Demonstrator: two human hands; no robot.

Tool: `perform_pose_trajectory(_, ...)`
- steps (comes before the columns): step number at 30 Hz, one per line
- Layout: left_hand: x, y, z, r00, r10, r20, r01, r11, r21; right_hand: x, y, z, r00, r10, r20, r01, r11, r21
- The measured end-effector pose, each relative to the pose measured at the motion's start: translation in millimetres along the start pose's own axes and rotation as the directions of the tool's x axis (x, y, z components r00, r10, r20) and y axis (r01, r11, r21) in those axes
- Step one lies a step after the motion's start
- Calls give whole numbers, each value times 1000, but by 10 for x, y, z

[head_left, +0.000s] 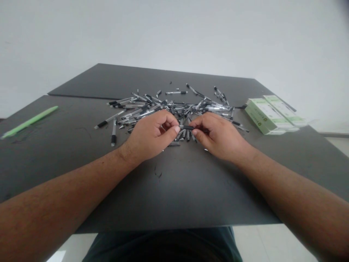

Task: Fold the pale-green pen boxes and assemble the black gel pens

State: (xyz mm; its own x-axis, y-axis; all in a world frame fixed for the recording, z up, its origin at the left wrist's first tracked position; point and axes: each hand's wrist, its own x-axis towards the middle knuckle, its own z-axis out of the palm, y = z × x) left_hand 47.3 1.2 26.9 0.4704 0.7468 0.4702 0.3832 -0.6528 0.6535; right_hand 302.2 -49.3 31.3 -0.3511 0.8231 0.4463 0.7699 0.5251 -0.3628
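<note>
Between my two hands a pen point(187, 127) with a black grip lies level, just above the near side of a pile. My left hand point(154, 134) pinches its left end between thumb and fingertips. The right end is held by my right hand point(216, 134), whose curled fingers hide part of it. Beyond and around both hands spreads a heap of pens and pen parts point(141, 112), clear barrels with black grips, lying in all directions. One loose pen point(113, 131) lies to the left of my left hand.
White and green boxes point(272, 115) stand at the right of the dark grey table point(174, 196). A long light-green stick-like object point(31, 122) lies far left. Dark scribble-like marks point(158, 173) show on the near tabletop. A pale wall point(174, 36) rises behind.
</note>
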Motion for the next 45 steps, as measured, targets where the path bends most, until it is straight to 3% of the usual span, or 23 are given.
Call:
perform_pose_trajectory(8, 35, -3, -15, 999, 25, 41, -27, 998, 58, -6, 8, 58, 1000, 2, 24, -3, 1000, 12)
perform_pose_trajectory(15, 121, -175, -146, 987, 7, 161, 2, 998, -59, 22, 49, -6, 998, 57, -9, -57, 998, 18)
perform_pose_trajectory(18, 166, -165, -285, 926, 33, 377, -84, 989, 120, 33, 67, -36, 995, 88, -38, -88, 996, 11)
perform_pose_trajectory(21, 168, -111, -365, 806, 53, 589, -226, 948, 224, 36, 76, -42, 994, 91, -54, -91, 996, 2)
perform_pose_trajectory(23, 149, -79, -367, 743, 26, 668, -280, 919, 277, 35, 78, -40, 995, 88, -51, -89, 996, -1)
perform_pose_trajectory(32, 102, -24, -294, 717, -149, 681, -310, 807, 503, 25, 80, -45, 996, 78, -33, -78, 997, -4)
perform_pose_trajectory(39, 104, -1, -256, 719, -126, 684, -335, 799, 499, 33, 70, -45, 997, 75, -21, -75, 997, -14)
perform_pose_trajectory(45, 88, -7, -215, 741, -103, 663, -290, 843, 454, 30, 73, -36, 997, 73, -21, -73, 997, -13)
